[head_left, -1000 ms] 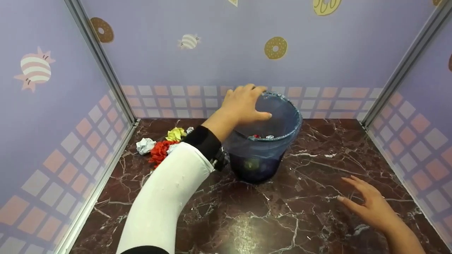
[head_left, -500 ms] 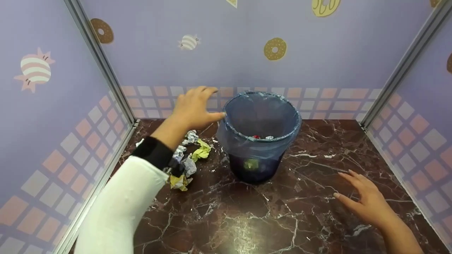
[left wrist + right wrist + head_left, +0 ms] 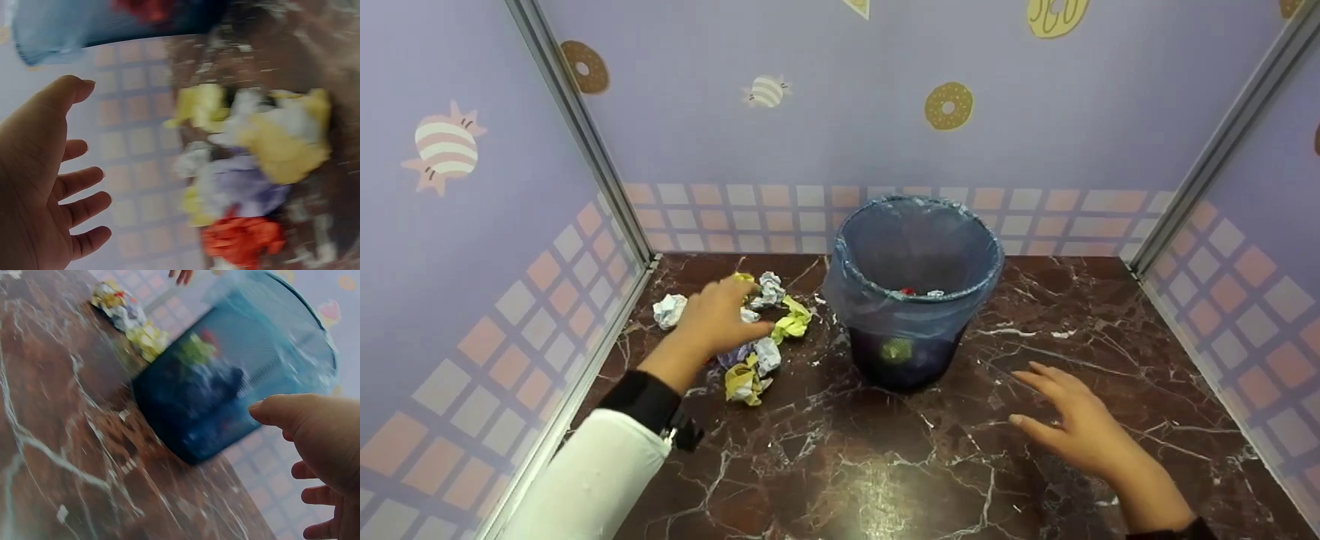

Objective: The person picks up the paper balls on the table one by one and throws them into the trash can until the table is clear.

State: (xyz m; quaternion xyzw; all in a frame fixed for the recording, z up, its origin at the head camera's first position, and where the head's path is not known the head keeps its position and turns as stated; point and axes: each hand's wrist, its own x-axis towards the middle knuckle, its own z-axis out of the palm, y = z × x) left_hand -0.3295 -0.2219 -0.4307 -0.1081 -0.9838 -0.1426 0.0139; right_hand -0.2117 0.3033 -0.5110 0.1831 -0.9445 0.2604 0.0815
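Observation:
My left hand [image 3: 711, 321] is over the pile of crumpled paper, fingers spread and holding nothing. Around it lie a white paper ball [image 3: 669, 310], a yellow paper ball [image 3: 793, 320] and another yellow one [image 3: 745, 381] nearer the front. The left wrist view also shows a purple paper ball [image 3: 247, 183] and a red one [image 3: 244, 239] in the pile. A mesh wastebasket [image 3: 904, 360] lined with a translucent blue bag [image 3: 915, 315] stands upright right of the pile, with crumpled paper inside. My right hand [image 3: 1076, 424], fingers loosely extended, hovers empty to the basket's front right.
The brown marbled tabletop [image 3: 870, 480] carries small paper scraps. Patterned lilac panels stand at the back [image 3: 840, 135], left [image 3: 510, 247] and right, joined by grey metal corner posts [image 3: 585, 135].
My left hand has moved from over the wastebasket leftward and down to the paper pile, still empty. The right hand has shifted slightly left. The wastebasket stays in place.

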